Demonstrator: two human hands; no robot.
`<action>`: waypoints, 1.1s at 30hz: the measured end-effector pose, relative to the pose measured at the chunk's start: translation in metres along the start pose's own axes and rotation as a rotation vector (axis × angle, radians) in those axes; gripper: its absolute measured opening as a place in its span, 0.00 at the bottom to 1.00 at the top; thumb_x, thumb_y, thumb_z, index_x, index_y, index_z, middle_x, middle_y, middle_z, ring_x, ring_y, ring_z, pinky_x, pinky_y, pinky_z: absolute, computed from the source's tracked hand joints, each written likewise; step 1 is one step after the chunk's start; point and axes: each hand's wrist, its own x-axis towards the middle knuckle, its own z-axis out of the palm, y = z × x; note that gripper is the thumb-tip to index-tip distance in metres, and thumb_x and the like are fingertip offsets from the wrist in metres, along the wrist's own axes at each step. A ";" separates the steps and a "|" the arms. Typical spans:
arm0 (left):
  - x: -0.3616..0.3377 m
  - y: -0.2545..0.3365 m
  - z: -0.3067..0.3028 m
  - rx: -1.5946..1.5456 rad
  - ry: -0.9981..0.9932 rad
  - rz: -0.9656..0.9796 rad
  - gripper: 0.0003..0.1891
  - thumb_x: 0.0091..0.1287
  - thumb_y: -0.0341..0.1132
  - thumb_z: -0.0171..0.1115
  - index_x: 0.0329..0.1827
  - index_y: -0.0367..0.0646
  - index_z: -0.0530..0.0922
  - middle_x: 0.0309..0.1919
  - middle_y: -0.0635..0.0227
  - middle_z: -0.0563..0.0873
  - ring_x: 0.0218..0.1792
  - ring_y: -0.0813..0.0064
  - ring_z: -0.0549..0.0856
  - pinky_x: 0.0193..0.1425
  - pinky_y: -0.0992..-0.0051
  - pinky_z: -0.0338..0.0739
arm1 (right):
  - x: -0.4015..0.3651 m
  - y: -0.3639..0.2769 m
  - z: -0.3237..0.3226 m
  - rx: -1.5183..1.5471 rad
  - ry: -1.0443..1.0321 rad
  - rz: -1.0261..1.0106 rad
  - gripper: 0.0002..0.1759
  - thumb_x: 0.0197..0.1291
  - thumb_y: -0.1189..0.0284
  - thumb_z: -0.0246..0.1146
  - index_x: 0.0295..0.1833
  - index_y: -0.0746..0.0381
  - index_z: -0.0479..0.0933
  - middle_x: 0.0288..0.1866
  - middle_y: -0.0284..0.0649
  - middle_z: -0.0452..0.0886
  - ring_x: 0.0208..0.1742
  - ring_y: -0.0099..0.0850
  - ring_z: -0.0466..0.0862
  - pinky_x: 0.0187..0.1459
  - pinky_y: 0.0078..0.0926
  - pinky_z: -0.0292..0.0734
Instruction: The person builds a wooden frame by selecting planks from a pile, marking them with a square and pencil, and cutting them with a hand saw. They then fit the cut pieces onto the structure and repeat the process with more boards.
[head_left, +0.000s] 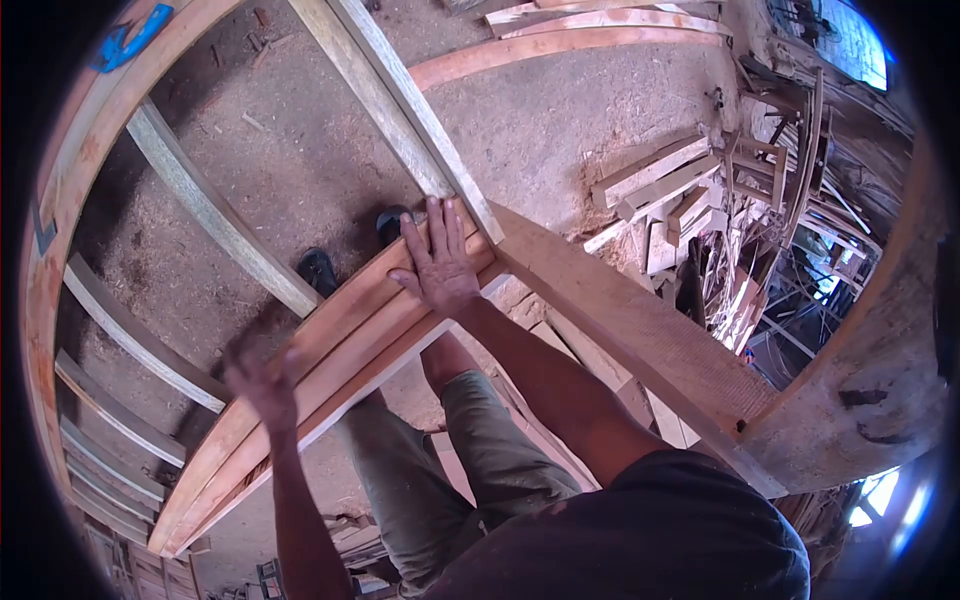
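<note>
**Right palm flat on curved boards, left hand blurred over their far edge**

Nearest: the person's dark shirt [620, 530] is filling the bottom of the view, green shorts [505, 440] showing past it. Curved timber boards [365, 320] are lying side by side just ahead of the body.

Key relation: their long axis is running diagonally, from a corner joint [492, 228] at upper right down to a tapering end at lower left. Right hand [440, 265] is sitting nearer the joint, left hand [262, 388] nearer the taper.

Right: open, palm down, fingers slightly spread, resting on the boards, gripping nothing. Left: blurred, nothing visible in it; cannot tell how far it's open or whether it's touching wood.

At the joint, a thick plank [620, 310] is running back right toward a broad curved timber [860, 400]; a pale batten [385, 95] is running away forward.

Past the boards, dark shoes [318, 270] are showing on the dusty floor [290, 120]; curved slats [208, 200] are reaching toward an arched rim [45, 330]. A blue C-shaped tool [130, 38] is lying on that rim. Farther off, sawn offcuts [650, 180] are lying beside a scrap-wood heap [735, 310].
</note>
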 end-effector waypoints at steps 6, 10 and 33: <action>-0.112 -0.210 -0.043 0.352 -0.265 -0.490 0.58 0.55 0.74 0.74 0.78 0.38 0.67 0.70 0.42 0.73 0.71 0.40 0.73 0.74 0.41 0.66 | -0.006 0.001 0.000 0.074 -0.011 -0.042 0.50 0.68 0.38 0.62 0.88 0.45 0.54 0.89 0.67 0.39 0.88 0.70 0.40 0.82 0.69 0.44; -0.102 -0.231 -0.070 0.221 -0.560 -0.443 0.38 0.64 0.67 0.71 0.45 0.33 0.77 0.41 0.50 0.81 0.50 0.43 0.79 0.60 0.47 0.69 | -0.004 -0.001 -0.011 0.012 -0.080 -0.043 0.47 0.67 0.37 0.62 0.87 0.37 0.56 0.88 0.68 0.37 0.88 0.71 0.39 0.82 0.69 0.44; -0.084 -0.198 -0.102 0.060 -0.469 -0.605 0.50 0.42 0.86 0.69 0.37 0.39 0.88 0.48 0.52 0.89 0.60 0.49 0.80 0.70 0.54 0.69 | -0.006 0.009 0.015 -0.276 0.176 -0.238 0.41 0.78 0.41 0.52 0.87 0.48 0.58 0.89 0.61 0.46 0.87 0.66 0.47 0.82 0.67 0.51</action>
